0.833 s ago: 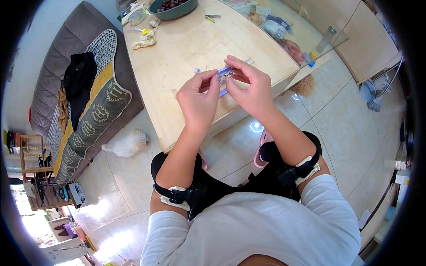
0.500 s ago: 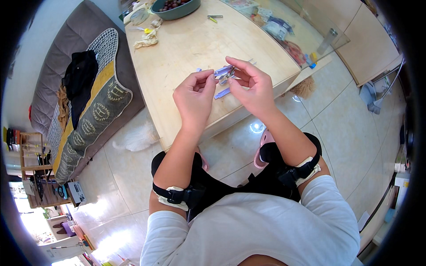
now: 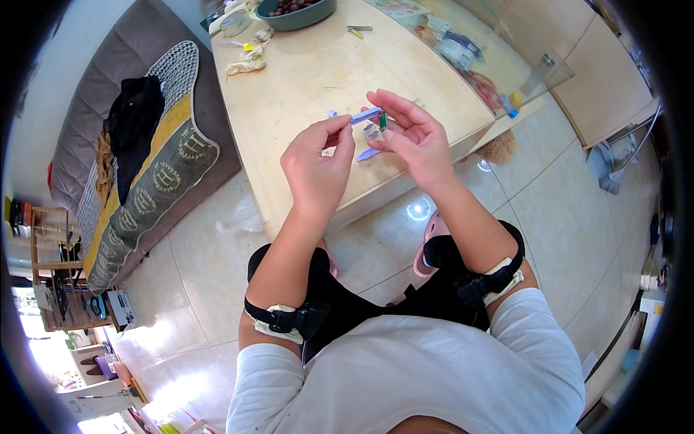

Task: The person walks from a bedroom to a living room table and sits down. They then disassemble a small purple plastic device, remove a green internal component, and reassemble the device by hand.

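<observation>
A slim lilac plastic piece [image 3: 366, 115] is pinched between the thumb and fingers of my left hand [image 3: 316, 160]. My right hand [image 3: 418, 143] grips a small green piece like a circuit board [image 3: 383, 121] between thumb and fingers, with its other fingers raised. The green piece stands upright at the right end of the lilac piece; whether they are joined is too small to tell. On the wooden table [image 3: 289, 94] under my hands lie a lilac strip [image 3: 368, 155], a small curled lilac part [image 3: 371, 132] and a lilac bit [image 3: 332, 113].
Farther back are a grey-green bowl [image 3: 303, 22] of dark round fruit, a metal clipper-like tool [image 3: 359, 28] and crumpled cream material [image 3: 246, 65]. A glass panel [image 3: 499, 43] borders the table's right side. A grey sofa [image 3: 79, 137] stands left.
My left hand has brought the lilac piece up into clearer view. The green piece now shows upright at my right fingertips. The view has shifted slightly.
</observation>
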